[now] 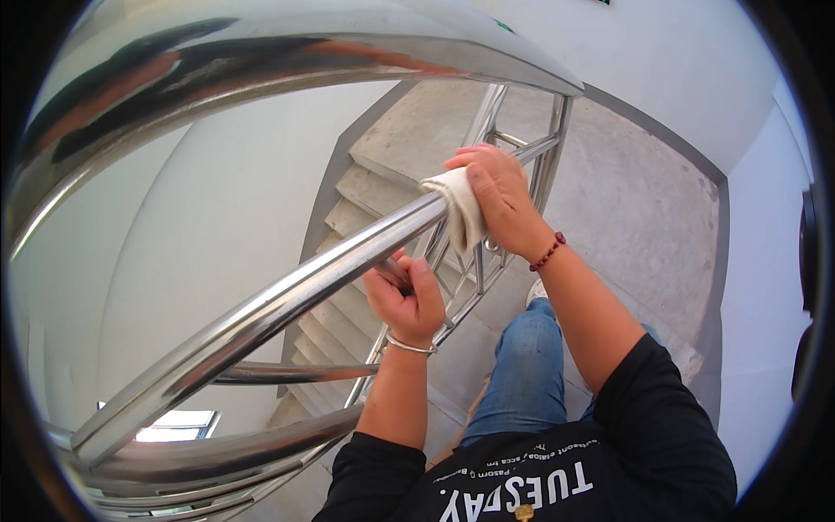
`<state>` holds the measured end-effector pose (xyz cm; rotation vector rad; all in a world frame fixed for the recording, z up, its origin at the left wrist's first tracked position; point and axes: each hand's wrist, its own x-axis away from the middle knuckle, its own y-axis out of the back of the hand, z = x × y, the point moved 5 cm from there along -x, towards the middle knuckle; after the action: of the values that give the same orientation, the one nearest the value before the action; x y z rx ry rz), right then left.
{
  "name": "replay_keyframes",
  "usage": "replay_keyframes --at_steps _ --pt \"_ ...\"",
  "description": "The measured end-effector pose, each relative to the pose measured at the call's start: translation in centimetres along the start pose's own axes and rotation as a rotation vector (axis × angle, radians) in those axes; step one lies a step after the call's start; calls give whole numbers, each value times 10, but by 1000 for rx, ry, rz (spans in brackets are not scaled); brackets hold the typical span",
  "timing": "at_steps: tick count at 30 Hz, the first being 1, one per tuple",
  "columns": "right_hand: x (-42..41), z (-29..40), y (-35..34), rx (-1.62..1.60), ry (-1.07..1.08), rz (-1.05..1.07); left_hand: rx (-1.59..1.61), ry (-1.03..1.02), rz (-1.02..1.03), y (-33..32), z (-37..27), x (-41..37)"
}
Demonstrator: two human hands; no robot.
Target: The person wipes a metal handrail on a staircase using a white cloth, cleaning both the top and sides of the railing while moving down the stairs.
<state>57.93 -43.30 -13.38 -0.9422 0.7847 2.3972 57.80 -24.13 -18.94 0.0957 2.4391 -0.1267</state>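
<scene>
My right hand [499, 196] presses a folded off-white cloth [464, 218] around the upper part of a shiny stainless steel handrail [280, 297]. The cloth wraps over the top of the rail and hangs down on the near side. Just below the rail, my left hand [408, 303] is curled around a thinner metal bar [393, 273] of the railing. Its fingertips are partly hidden behind the handrail.
A broad steel rail [391, 49] curves across the top, close to the camera. Concrete stairs [359, 225] descend beyond the railing. A concrete landing [633, 215] lies to the right, bordered by white walls [691, 72]. Lower curved rails [248, 450] run at bottom left.
</scene>
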Motion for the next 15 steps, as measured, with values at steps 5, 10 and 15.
replay_keyframes --at_steps 5,10,15 --pt "4 73 -15 90 97 79 574 295 -280 -13 17 0" --pt "3 136 -42 -142 288 61 1082 442 -307 -24 -15 -6" --pt "4 56 -17 47 158 18 409 62 -141 -7 -1 -5"
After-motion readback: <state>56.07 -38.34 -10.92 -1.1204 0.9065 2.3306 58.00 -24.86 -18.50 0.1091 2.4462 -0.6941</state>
